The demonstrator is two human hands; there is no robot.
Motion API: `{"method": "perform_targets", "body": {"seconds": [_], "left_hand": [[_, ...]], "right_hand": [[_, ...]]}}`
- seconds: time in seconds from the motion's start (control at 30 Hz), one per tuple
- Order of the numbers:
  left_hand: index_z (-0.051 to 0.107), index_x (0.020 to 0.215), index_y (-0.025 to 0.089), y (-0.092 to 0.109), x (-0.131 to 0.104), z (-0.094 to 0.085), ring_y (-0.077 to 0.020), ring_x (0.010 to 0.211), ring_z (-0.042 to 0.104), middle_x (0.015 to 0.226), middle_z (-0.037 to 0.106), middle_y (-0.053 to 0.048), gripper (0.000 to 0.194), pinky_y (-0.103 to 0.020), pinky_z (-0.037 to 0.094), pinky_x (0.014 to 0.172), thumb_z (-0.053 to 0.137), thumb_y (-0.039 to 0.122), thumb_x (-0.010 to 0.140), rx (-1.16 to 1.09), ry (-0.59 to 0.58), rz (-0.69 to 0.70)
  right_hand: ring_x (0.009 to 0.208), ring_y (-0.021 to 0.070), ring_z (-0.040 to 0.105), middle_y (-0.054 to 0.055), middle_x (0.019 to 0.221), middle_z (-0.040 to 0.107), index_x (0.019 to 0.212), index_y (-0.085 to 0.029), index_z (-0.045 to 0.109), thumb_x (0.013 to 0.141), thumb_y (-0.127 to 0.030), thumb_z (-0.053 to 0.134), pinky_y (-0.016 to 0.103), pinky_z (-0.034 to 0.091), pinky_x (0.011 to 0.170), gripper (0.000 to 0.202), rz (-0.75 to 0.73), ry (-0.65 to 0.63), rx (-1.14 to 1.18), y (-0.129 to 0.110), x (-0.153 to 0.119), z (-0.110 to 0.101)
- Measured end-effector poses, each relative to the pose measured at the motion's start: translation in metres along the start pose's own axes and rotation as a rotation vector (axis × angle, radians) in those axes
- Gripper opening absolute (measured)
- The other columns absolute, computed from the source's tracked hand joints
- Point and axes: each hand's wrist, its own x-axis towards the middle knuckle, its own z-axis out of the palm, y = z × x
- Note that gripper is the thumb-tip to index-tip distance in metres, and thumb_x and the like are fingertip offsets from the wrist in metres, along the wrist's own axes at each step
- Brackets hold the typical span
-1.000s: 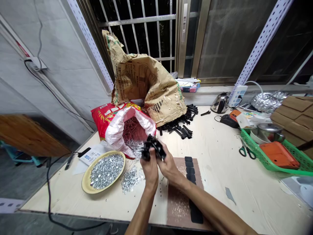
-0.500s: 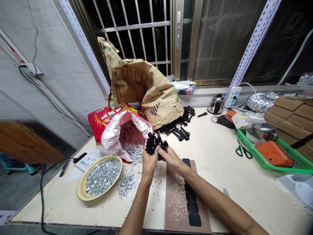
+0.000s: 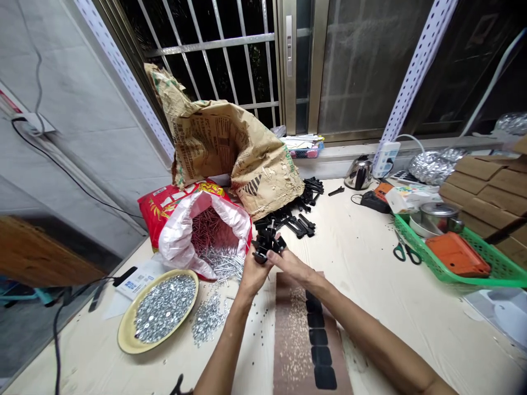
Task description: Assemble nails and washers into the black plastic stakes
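My left hand is closed around a cluster of black plastic parts in the middle of the view. My right hand meets it from the right, thumb and fingers closed on the same cluster. A thin silver screw stands up from the parts. Exactly which piece each finger touches is hidden. Just beyond the hands lies a pile of similar long black plastic parts. Left of the hands, a red and white sack spills silver screws and holds reddish ones.
A yellow dish of metal washers stands at left, with loose washers beside it. A brown board bears black square pads and pale crumbs. A torn paper sack stands behind. Scissors and a green basket are at right.
The view has shifted slightly, so most of the scene sits further left. Between my hands the black cluster has turned, and a screw now shows upright at its top.
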Motion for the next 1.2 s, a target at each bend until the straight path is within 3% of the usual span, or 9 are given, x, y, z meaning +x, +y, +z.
{"method": "perform_targets", "body": {"seconds": [0.13,0.27,0.4,0.5,0.63,0.77,1.0,1.1,1.2], "left_hand": [[0.061,0.101,0.011,0.0,-0.005,-0.001,-0.0215,0.074,0.067,0.085,0.069,-0.009,0.052,-0.036,0.053,0.073,0.079,0.035,0.059,-0.171,-0.034,-0.221],[0.062,0.1,0.013,0.002,-0.009,0.001,-0.0189,0.071,0.067,0.086,0.069,-0.007,0.048,-0.032,0.053,0.072,0.08,0.03,0.059,-0.189,-0.009,-0.177],[0.064,0.096,0.012,0.001,-0.005,0.004,-0.016,0.067,0.066,0.089,0.069,-0.007,0.046,-0.031,0.054,0.07,0.081,0.029,0.057,-0.291,0.06,-0.224],[0.065,0.099,0.011,0.0,0.0,0.01,-0.0164,0.072,0.066,0.096,0.069,-0.01,0.047,-0.031,0.054,0.074,0.081,0.028,0.058,-0.279,-0.006,-0.215],[0.065,0.099,0.011,-0.002,0.008,0.021,-0.0183,0.071,0.066,0.087,0.07,-0.009,0.048,-0.033,0.055,0.07,0.08,0.032,0.059,-0.33,-0.084,-0.282],[0.063,0.102,0.013,-0.011,0.027,0.026,-0.0198,0.067,0.066,0.085,0.07,-0.009,0.052,-0.035,0.055,0.062,0.081,0.034,0.058,-0.356,-0.187,-0.435],[0.059,0.11,0.013,-0.039,0.08,0.047,-0.0239,0.086,0.064,0.097,0.067,-0.011,0.045,-0.038,0.05,0.078,0.066,0.034,0.071,0.397,-0.29,0.033],[0.057,0.117,0.02,-0.053,0.082,0.057,-0.0273,0.107,0.056,0.108,0.063,-0.009,0.052,-0.041,0.041,0.092,0.066,0.015,0.066,0.569,-0.354,0.08],[0.056,0.121,0.024,-0.066,0.067,0.061,-0.028,0.106,0.054,0.103,0.061,-0.009,0.058,-0.042,0.037,0.094,0.058,0.004,0.067,0.723,-0.455,0.089]], "right_hand": [[0.133,0.0228,0.033,0.008,0.144,0.038,0.136,-0.023,0.043,0.081,-0.058,0.055,0.042,0.027,0.11,0.067,0.032,0.074,-0.108,-0.003,0.008,-0.024],[0.12,0.0225,0.049,0.007,0.141,0.041,0.136,-0.027,0.042,0.084,-0.054,0.053,0.041,0.037,0.102,0.06,-0.035,0.197,-0.172,-0.013,0.015,-0.04],[0.097,0.0186,0.062,0.01,0.13,0.051,0.131,-0.022,0.047,0.083,-0.052,0.054,0.038,0.046,0.091,0.057,0.003,0.221,-0.167,-0.012,0.017,-0.039],[0.089,0.0162,0.062,0.008,0.111,0.062,0.119,-0.017,0.056,0.076,-0.047,0.065,0.033,0.049,0.084,0.053,0.029,0.202,-0.16,-0.002,0.018,-0.036],[0.062,0.011,0.057,0.001,0.078,0.064,0.102,-0.015,0.062,0.071,-0.045,0.067,0.024,0.049,0.056,0.044,0.164,0.119,-0.016,0.008,0.023,-0.039],[0.061,0.0097,0.056,0.0,0.074,0.063,0.092,-0.016,0.064,0.072,-0.044,0.066,0.02,0.046,0.051,0.035,0.273,0.276,0.043,0.009,0.029,-0.05],[0.049,0.0068,0.053,-0.002,0.066,0.059,0.102,-0.014,0.06,0.075,-0.029,0.065,0.016,0.042,0.041,0.031,0.327,0.425,-0.041,0.018,0.04,-0.086],[0.048,0.0088,0.056,-0.002,0.065,0.058,0.109,-0.013,0.055,0.074,-0.018,0.061,0.018,0.044,0.04,0.036,0.412,0.484,-0.09,0.032,0.025,-0.108],[0.041,0.0066,0.053,-0.004,0.067,0.056,0.118,-0.016,0.048,0.073,-0.012,0.057,0.016,0.039,0.034,0.045,0.477,0.552,-0.171,0.048,0.0,-0.132]]}}
